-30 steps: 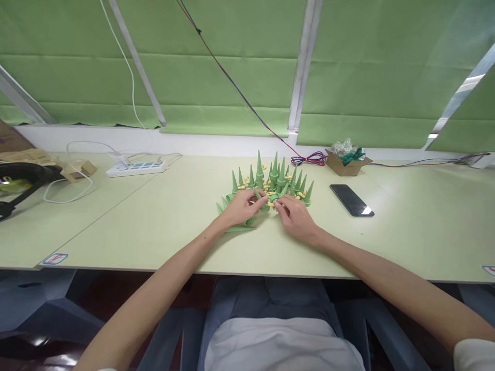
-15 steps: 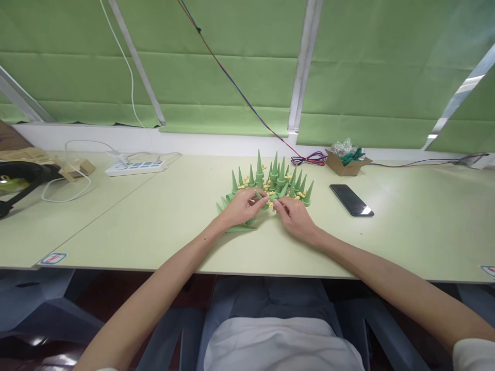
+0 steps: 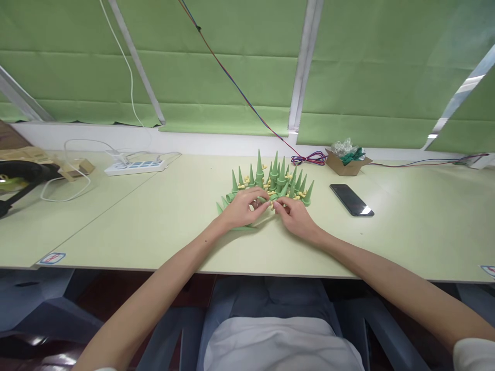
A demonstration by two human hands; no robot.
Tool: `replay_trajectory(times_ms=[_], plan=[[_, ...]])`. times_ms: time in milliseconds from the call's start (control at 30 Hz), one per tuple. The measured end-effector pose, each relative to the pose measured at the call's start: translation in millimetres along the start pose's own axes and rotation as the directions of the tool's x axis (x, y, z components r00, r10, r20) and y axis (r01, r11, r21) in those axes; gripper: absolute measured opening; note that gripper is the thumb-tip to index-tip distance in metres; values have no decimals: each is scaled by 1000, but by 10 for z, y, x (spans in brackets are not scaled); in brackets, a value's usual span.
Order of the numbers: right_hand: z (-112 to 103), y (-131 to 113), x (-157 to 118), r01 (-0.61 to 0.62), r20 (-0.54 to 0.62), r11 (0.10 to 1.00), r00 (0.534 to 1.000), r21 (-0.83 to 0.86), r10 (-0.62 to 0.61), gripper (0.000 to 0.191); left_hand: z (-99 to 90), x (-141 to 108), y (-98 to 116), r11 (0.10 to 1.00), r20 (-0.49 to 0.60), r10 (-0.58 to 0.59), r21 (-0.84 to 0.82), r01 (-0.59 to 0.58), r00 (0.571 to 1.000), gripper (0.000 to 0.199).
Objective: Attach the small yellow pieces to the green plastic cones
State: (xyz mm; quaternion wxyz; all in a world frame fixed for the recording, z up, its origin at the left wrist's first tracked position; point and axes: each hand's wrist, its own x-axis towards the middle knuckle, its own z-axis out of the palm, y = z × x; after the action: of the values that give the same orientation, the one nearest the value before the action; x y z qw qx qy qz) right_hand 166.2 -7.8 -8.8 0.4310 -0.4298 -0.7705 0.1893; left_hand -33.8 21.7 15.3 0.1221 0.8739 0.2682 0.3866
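Observation:
Several green cone-shaped pieces (image 3: 259,172) stand upright in a cluster on the table, with small yellow pieces (image 3: 299,195) among them. At the front of the cluster, my left hand (image 3: 246,207) is closed, thumb and fingers pinched at a small part too hidden to name. My right hand (image 3: 296,216) pinches a tiny yellowish part close to the left fingertips; its outline is mostly covered. A long green cone (image 3: 244,228) lies flat just below my left hand, and more green cone tips (image 3: 219,208) poke out to its left.
A black phone (image 3: 351,200) lies to the right. Behind it sits a small cardboard box (image 3: 346,166) with clear and green plastic, beside coiled red-blue wire (image 3: 311,158). A white power strip (image 3: 135,167), cables and a black object (image 3: 29,172) are on the left.
My left fingertips have shifted slightly right, towards the right hand, and the green tip that showed between them is now mostly hidden. My right hand has barely moved.

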Motion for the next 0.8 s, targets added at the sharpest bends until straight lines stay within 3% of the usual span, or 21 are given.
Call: replay_trajectory(times_ms=[433,633,800], plan=[[-18,-9,-5,-77,0,995,997,59,77,39,8,-26,-24,998,-9,58,-4,-58,998,32],[-29,-26,-8,-68,-45,995,996,78,72,37,-1,-6,-18,986,-32,-97,-138,92,995,31],[-40,-47,-20,-59,-94,993,993,99,68,34,-18,29,45,952,-66,-249,-199,231,966,19]])
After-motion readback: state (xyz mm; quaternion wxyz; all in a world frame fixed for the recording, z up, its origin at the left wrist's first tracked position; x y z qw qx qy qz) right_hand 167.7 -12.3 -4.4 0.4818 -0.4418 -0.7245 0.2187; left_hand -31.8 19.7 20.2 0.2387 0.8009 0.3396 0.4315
